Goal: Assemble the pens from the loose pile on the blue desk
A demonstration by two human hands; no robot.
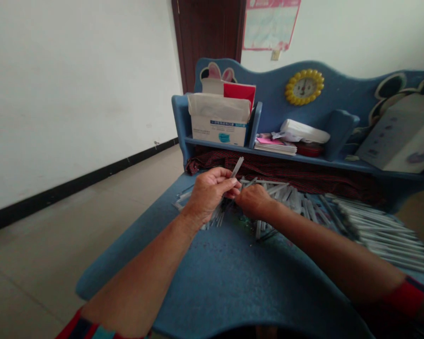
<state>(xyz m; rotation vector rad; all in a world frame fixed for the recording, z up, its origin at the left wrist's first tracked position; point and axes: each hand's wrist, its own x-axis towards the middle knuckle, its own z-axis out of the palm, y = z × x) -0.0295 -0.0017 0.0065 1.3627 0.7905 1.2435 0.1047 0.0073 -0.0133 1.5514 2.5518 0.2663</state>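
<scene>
My left hand (212, 190) is closed, thumb against fingers, around a thin greyish translucent plastic strip (238, 166) that sticks up past the fingertips. Right beside it, my right hand (253, 200) is curled with its knuckles up; whatever its fingers hold is hidden beneath them. Both hands are over the blue desk (212, 268), close to touching. Under and behind the right hand lies a loose pile of similar strips (297, 200). More strips (217, 217) show below the left hand, pointing several ways.
Farther right, long strips (388, 230) lie in rows. A dark red checked cloth (304, 177) runs along the desk's back. The shelf above holds a mask box (219, 122), papers (275, 146), a white roll-like packet (304, 131) and a large box (403, 134). A yellow clock (304, 87) is on the backboard.
</scene>
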